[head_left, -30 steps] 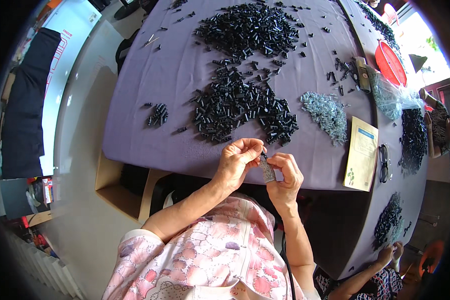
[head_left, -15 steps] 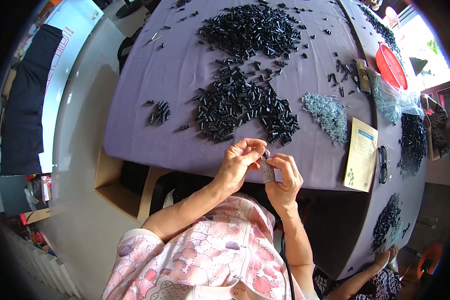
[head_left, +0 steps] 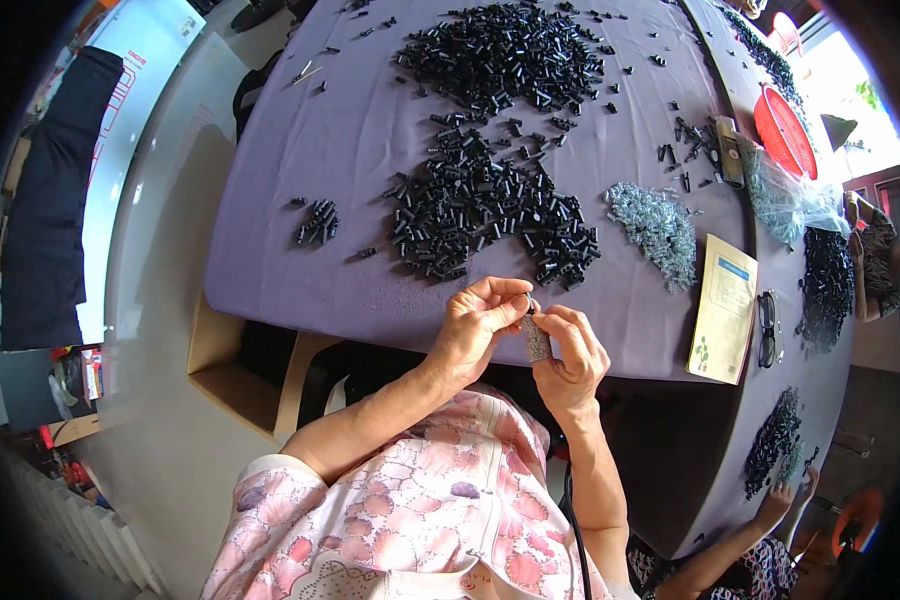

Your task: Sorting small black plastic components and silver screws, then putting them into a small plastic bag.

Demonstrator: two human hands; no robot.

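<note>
My left hand (head_left: 478,325) and my right hand (head_left: 570,362) meet just off the table's near edge, both closed. My left thumb and index finger pinch a small dark piece, mostly hidden by the fingertips. A grey, speckled, flat-looking object (head_left: 537,340) shows under the right thumb and fingers, its kind unclear. Beyond the hands lies a pile of small black cylindrical parts (head_left: 470,210). To its right is a heap of small clear parts (head_left: 655,232), and to its left a little cluster of the black parts (head_left: 318,222).
A larger black pile (head_left: 500,55) spreads farther back on the purple-covered table (head_left: 280,130). At right lie a yellow booklet (head_left: 722,312), eyeglasses (head_left: 768,328) and a red basket (head_left: 785,132). Another person's hands (head_left: 775,505) work at lower right. A cardboard box (head_left: 235,400) stands below the table edge.
My right hand has shifted very slightly, tilting the speckled piece a little. My left hand stays nearly still. The other person's hands have risen toward their small pile.
</note>
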